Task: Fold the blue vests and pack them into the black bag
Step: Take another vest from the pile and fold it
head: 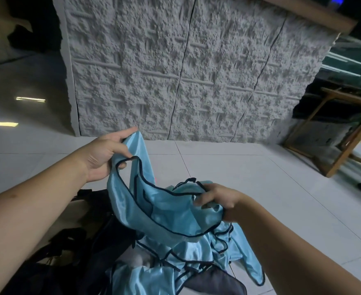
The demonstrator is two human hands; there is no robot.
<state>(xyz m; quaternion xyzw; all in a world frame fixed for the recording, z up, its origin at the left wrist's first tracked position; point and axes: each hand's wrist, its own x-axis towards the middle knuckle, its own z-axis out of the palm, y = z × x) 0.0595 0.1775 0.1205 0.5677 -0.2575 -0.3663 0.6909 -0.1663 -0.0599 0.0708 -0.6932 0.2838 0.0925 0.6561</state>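
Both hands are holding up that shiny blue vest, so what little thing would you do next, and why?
Probably draw the hands apart to spread the shiny light-blue vest with dark trim flat. The left hand pinches one strap high, while the right hand grips bunched fabric lower down, so the vest hangs crumpled over the pile of blue vests. It looks too rumpled to fold neatly yet.

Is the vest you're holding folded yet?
Not folded: the vest hangs loose and bunched between the left hand and right hand.
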